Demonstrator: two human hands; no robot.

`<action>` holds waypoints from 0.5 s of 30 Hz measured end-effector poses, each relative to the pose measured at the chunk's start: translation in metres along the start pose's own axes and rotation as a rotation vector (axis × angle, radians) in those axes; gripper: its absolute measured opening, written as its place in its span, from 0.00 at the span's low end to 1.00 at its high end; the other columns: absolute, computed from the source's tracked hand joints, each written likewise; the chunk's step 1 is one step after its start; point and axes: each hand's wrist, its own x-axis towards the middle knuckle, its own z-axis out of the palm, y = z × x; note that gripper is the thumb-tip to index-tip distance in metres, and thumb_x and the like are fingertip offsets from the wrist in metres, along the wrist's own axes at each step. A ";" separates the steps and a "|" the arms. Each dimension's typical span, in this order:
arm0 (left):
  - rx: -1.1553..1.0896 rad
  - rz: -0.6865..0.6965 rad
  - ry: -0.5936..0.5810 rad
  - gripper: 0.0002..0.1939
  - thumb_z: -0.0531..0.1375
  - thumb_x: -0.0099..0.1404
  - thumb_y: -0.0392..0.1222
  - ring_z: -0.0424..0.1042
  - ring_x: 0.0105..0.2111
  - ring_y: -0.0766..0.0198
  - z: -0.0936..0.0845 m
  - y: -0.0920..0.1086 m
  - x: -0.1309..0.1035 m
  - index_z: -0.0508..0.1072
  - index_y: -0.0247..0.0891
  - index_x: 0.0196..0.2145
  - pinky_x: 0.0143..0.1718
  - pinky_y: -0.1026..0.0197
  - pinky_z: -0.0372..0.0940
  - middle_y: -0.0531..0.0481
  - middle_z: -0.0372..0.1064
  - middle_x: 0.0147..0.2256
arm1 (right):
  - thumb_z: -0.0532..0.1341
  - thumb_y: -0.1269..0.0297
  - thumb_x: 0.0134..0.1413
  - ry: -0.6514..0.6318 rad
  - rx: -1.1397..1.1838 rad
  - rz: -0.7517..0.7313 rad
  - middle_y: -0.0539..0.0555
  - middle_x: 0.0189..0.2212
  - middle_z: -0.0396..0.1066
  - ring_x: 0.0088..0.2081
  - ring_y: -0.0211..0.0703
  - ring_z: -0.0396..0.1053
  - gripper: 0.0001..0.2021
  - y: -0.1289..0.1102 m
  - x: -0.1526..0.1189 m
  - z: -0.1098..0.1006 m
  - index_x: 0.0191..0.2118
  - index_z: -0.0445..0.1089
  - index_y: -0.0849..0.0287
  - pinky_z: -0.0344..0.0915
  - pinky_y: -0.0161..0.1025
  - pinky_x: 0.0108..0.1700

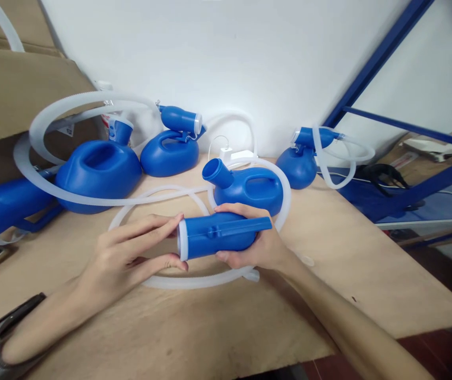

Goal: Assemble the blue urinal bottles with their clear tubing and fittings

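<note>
My right hand wraps round the rounded end of a blue plastic urinal funnel, held sideways above the table with its flat handle facing up. At its wide end sits a white ring, which my left hand pinches between fingers and thumb. Just behind the funnel stands a blue urinal bottle with a bare, tilted neck. A translucent corrugated hose loops over the table under and around both hands.
Other blue bottles stand at the left, along the wall and at the right, some with funnels and hoses. A cardboard box rises at the far left. A blue metal frame borders the table's right side.
</note>
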 end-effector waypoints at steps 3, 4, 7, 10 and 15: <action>0.056 0.080 0.009 0.39 0.71 0.70 0.50 0.86 0.46 0.53 -0.001 0.002 0.006 0.63 0.61 0.74 0.51 0.52 0.83 0.51 0.82 0.55 | 0.81 0.49 0.41 -0.036 0.093 0.106 0.54 0.47 0.83 0.47 0.54 0.82 0.31 -0.003 0.004 -0.003 0.52 0.79 0.52 0.80 0.49 0.48; 0.047 0.073 0.015 0.39 0.72 0.70 0.49 0.85 0.49 0.52 -0.001 0.002 0.007 0.63 0.62 0.74 0.54 0.49 0.82 0.52 0.81 0.58 | 0.81 0.47 0.41 -0.029 0.131 0.136 0.55 0.49 0.83 0.50 0.56 0.81 0.32 -0.004 0.005 -0.004 0.52 0.79 0.52 0.80 0.50 0.50; -0.119 -0.044 0.035 0.38 0.73 0.69 0.48 0.84 0.53 0.51 0.004 -0.001 0.009 0.66 0.64 0.71 0.57 0.47 0.81 0.53 0.78 0.62 | 0.80 0.40 0.40 0.015 0.218 0.247 0.56 0.52 0.82 0.54 0.60 0.79 0.35 -0.004 0.009 -0.003 0.53 0.79 0.51 0.80 0.54 0.52; -0.384 -0.214 0.043 0.39 0.76 0.65 0.47 0.84 0.54 0.50 0.011 -0.006 0.006 0.70 0.61 0.70 0.54 0.47 0.83 0.51 0.77 0.62 | 0.80 0.40 0.39 0.002 0.233 0.351 0.56 0.49 0.82 0.48 0.59 0.81 0.38 -0.004 0.010 -0.001 0.56 0.77 0.51 0.82 0.54 0.46; -0.556 -0.354 0.055 0.35 0.78 0.62 0.43 0.84 0.53 0.50 0.018 -0.004 0.005 0.76 0.63 0.64 0.51 0.50 0.84 0.54 0.78 0.61 | 0.79 0.46 0.47 0.002 0.173 0.227 0.54 0.54 0.81 0.56 0.58 0.78 0.30 -0.004 0.007 0.000 0.55 0.79 0.49 0.78 0.54 0.59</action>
